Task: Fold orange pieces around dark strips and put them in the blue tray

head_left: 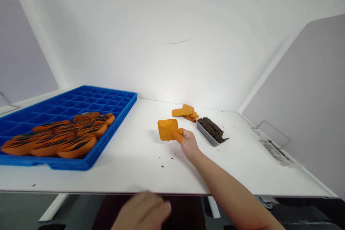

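Observation:
My right hand [188, 143], with orange covers on its fingertips, pinches a flat orange piece [167, 129] with rounded corners above the white table. Behind it lies a small pile of similar orange pieces [185, 111]. To the right, a shallow metal tray [206, 134] holds rows of thin dark brown pieces [211, 127]. In front of the table edge, low in the view, my left hand [142, 211] is blurred by motion. Its fingers look bent, but whether they hold anything cannot be made out.
A blue compartment tray [111, 131] stands on the left, with several orange and dark bundles [67, 134] in its near part. Dark crumbs [162, 166] dot the white table [129, 176]. A wire handle and clear container [276, 152] sit by the right wall.

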A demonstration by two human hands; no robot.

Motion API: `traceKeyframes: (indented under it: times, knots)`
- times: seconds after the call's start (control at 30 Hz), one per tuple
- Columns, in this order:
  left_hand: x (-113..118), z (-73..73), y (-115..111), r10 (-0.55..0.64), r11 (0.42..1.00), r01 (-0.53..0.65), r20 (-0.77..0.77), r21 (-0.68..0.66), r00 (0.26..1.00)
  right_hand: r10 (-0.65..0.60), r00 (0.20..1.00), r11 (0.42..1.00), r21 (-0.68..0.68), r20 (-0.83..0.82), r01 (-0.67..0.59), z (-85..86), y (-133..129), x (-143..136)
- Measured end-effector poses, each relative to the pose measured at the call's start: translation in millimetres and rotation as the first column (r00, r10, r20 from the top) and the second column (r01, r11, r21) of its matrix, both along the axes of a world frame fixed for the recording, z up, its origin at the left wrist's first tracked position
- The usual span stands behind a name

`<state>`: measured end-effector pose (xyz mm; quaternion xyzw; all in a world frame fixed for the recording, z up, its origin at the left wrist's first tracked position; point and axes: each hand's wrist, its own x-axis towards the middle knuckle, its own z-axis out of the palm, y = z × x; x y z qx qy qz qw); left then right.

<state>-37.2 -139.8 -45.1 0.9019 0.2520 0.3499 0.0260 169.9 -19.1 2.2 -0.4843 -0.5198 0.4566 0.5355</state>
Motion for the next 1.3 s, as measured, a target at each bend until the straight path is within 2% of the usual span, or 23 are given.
traceKeyframes:
  times: [0.03,0.1,0.17,0.23,0.3,0.37,0.43,0.5,0.57,0.6,0.67,0.73,0.83,0.93,1.0,1.1,1.17,1.23,1.3]
  knots:
    - [-2,17.9,12,0.080,0.991,-0.088,0.081,0.103,0.994,0.004,1.000,1.000,-0.014,-0.019,-0.005,0.1,0,-1]
    - [-3,44.2,41,0.262,0.948,-0.273,0.089,0.165,0.961,0.026,0.997,0.998,-0.048,-0.068,-0.029,1.2,-2,-2]
    - [-2,56.8,73,0.337,0.913,-0.334,0.029,0.233,0.941,0.076,0.989,0.992,-0.086,-0.130,-0.087,3.9,-4,-3]
    - [1,59.8,100,0.339,0.894,-0.314,-0.024,0.319,0.941,0.141,0.971,0.979,-0.117,-0.193,-0.166,7.8,-7,-5]
    - [5,59.5,117,0.311,0.876,-0.264,-0.056,0.405,0.949,0.198,0.950,0.963,-0.133,-0.243,-0.235,11.0,-11,-6]
    - [11,59.9,125,0.272,0.862,-0.206,-0.080,0.462,0.959,0.257,0.927,0.939,-0.156,-0.274,-0.306,11.3,-13,-7]
    - [16,61.9,128,0.218,0.877,-0.161,-0.077,0.452,0.973,0.276,0.925,0.930,-0.172,-0.262,-0.326,8.5,-13,-5]
    - [22,65.0,129,0.184,0.934,-0.170,-0.015,0.314,0.983,0.202,0.966,0.973,-0.080,-0.159,-0.217,4.6,-13,-2]
    - [28,67.7,133,0.220,0.975,-0.220,0.086,-0.012,0.972,0.058,0.998,0.988,0.144,0.000,-0.058,2.5,-11,3]
    - [30,68.4,135,0.258,0.949,-0.226,0.134,-0.219,0.957,0.003,0.997,0.967,0.254,0.075,-0.022,2.5,-10,6]
    - [35,67.4,140,0.310,0.818,-0.137,0.229,-0.558,0.923,-0.015,0.979,0.934,0.353,0.203,-0.059,4.1,-8,10]
    - [39,63.5,144,0.301,0.701,0.012,0.311,-0.713,0.902,0.003,0.954,0.937,0.333,0.300,-0.108,5.8,-5,13]
    - [46,55.3,144,0.230,0.598,0.154,0.353,-0.786,0.907,0.031,0.924,0.955,0.261,0.382,-0.140,5.4,-3,10]
    - [52,49.5,140,0.180,0.566,0.178,0.331,-0.805,0.926,0.028,0.934,0.978,0.183,0.357,-0.099,3.3,-5,5]
    - [55,47.7,136,0.167,0.581,0.165,0.316,-0.797,0.934,-0.020,0.932,0.987,0.154,0.361,-0.039,3.1,-7,1]
    - [54,46.5,133,0.189,0.636,0.106,0.287,-0.765,0.939,-0.064,0.913,0.990,0.144,0.404,0.006,5.0,-11,-2]
    - [52,45.8,131,0.212,0.667,0.066,0.274,-0.742,0.938,-0.094,0.923,0.989,0.138,0.372,0.045,6.5,-12,-2]
    - [50,44.3,130,0.206,0.688,0.075,0.293,-0.722,0.933,-0.138,0.941,0.986,0.137,0.309,0.099,7.6,-14,-2]
    - [47,42.2,128,0.180,0.735,0.104,0.340,-0.670,0.923,-0.173,0.948,0.980,0.145,0.266,0.138,8.4,-15,-2]
